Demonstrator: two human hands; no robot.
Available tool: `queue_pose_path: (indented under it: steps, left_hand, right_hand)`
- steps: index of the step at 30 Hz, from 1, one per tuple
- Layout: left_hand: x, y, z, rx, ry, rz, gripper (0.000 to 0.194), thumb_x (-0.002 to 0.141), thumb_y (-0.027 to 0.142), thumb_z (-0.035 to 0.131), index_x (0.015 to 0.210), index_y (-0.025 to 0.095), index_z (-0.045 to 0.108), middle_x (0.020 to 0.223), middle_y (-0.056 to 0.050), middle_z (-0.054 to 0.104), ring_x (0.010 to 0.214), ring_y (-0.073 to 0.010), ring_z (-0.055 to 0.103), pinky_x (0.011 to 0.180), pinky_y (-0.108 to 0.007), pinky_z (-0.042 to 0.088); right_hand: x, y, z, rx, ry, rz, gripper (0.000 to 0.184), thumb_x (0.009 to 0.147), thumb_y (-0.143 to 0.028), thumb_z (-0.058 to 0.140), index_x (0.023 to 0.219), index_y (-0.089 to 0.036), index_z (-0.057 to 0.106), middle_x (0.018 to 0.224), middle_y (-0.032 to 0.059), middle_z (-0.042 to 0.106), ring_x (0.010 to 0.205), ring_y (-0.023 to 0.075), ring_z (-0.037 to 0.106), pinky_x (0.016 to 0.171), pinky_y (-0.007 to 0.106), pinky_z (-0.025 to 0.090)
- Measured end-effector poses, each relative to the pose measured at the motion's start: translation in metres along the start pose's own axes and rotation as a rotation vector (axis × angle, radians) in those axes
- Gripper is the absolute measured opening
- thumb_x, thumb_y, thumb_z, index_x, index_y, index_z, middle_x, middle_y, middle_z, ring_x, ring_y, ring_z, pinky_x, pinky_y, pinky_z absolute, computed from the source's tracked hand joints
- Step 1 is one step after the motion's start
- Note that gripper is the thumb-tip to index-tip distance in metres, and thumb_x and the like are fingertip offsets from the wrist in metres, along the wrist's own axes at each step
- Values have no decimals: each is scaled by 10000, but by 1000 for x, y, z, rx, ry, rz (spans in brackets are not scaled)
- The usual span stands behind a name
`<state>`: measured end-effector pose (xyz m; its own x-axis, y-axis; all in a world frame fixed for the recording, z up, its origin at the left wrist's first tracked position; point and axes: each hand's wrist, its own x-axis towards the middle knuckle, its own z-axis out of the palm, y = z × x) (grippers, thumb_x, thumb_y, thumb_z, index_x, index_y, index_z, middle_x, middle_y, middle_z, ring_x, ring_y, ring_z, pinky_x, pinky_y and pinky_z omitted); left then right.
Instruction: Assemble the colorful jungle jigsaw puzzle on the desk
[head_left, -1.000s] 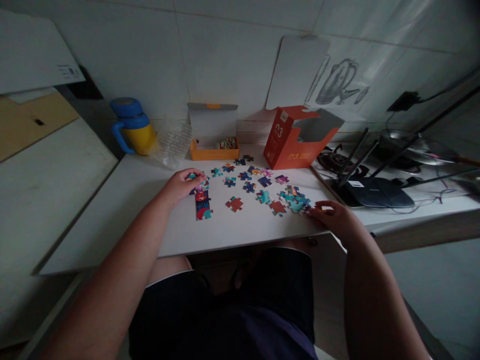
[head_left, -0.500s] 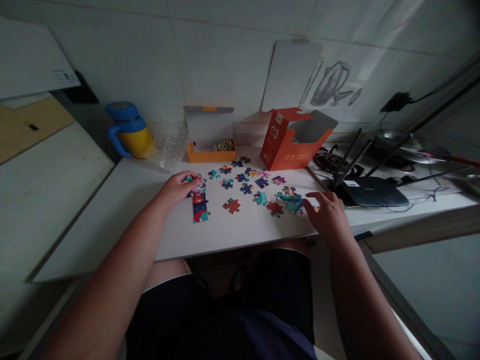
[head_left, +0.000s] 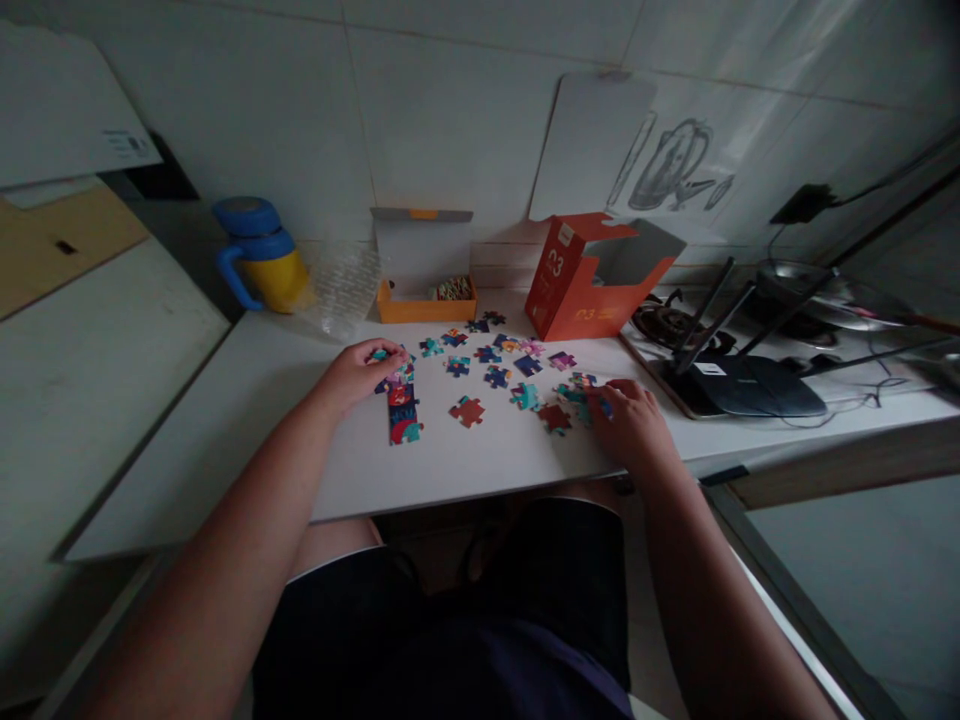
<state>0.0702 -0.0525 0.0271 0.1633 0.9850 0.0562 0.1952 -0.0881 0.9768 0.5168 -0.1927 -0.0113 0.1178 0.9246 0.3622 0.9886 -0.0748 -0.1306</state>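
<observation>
On the white tabletop, my left hand [head_left: 354,378] is closed at the top of a joined strip of jigsaw puzzle pieces [head_left: 403,412]. A teal puzzle piece [head_left: 379,355] shows between its thumb and fingers. At the right, my right hand [head_left: 631,418] reaches down onto a heap of teal and multicoloured puzzle pieces [head_left: 574,392], covering part of it. A bluish puzzle piece [head_left: 607,407] shows between its bent fingers and thumb. Just left of this hand lies a brown puzzle piece [head_left: 555,418]; another brown puzzle piece [head_left: 468,410] lies nearer the strip.
Several loose puzzle pieces [head_left: 496,376] are scattered mid-table. Behind them stand an open orange-yellow box [head_left: 427,309] and a red-orange box [head_left: 574,290]. Bubble wrap [head_left: 341,290] and a blue-yellow jug [head_left: 266,260] sit back left. A black router [head_left: 754,385] and stove burner [head_left: 675,322] are at right.
My right hand has moved left from the heap's edge, opened above it, then come down and closed on the pieces. My left hand has stayed at the top of the strip.
</observation>
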Motion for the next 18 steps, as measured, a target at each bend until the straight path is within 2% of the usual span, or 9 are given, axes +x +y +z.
queue_pose_path:
  steps: [6, 10, 14, 16, 18]
  left_hand:
    - [0, 1, 1, 2, -3, 0, 524, 631, 602, 952, 932, 204, 792, 962, -65, 800, 740, -170, 653, 644, -263, 495]
    - [0, 1, 1, 5, 2, 6, 506, 637, 591, 951, 921, 203, 795, 923, -57, 791, 732, -167, 644, 635, -256, 481]
    - [0, 0, 1, -9, 6, -2, 531, 624, 608, 955, 921, 198, 794, 950, -64, 797, 736, -167, 649, 636, -254, 481]
    - [0, -1, 1, -17, 3, -6, 542, 618, 610, 958, 928, 197, 793, 977, -68, 800, 741, -166, 653, 648, -257, 488]
    - [0, -1, 0, -20, 3, -14, 550, 619, 613, 956, 939, 197, 791, 964, -65, 795, 733, -166, 651, 650, -260, 488]
  right_hand:
    - [-6, 9, 0, -11, 28, 43, 407, 1082, -396, 475, 1203, -190, 805, 1277, 199, 706, 1206, 353, 641, 1084, 545, 497]
    - [-6, 6, 3, -5, 36, -17, 408, 1083, -380, 476, 1292, -222, 788, 1325, 180, 695, 1220, 352, 638, 1078, 536, 510]
    - [-7, -5, 3, -8, 53, -10, 428, 1087, -386, 489, 1395, -250, 752, 1398, 187, 669, 1257, 373, 624, 1078, 567, 521]
    - [-7, -15, 1, 30, 67, -32, 419, 1088, -391, 496, 1381, -248, 759, 1426, 191, 654, 1270, 383, 617, 1079, 584, 529]
    - [-8, -28, -1, 88, 52, -121, 390, 1094, -387, 494, 1305, -245, 790, 1443, 185, 645, 1294, 378, 608, 1105, 583, 523]
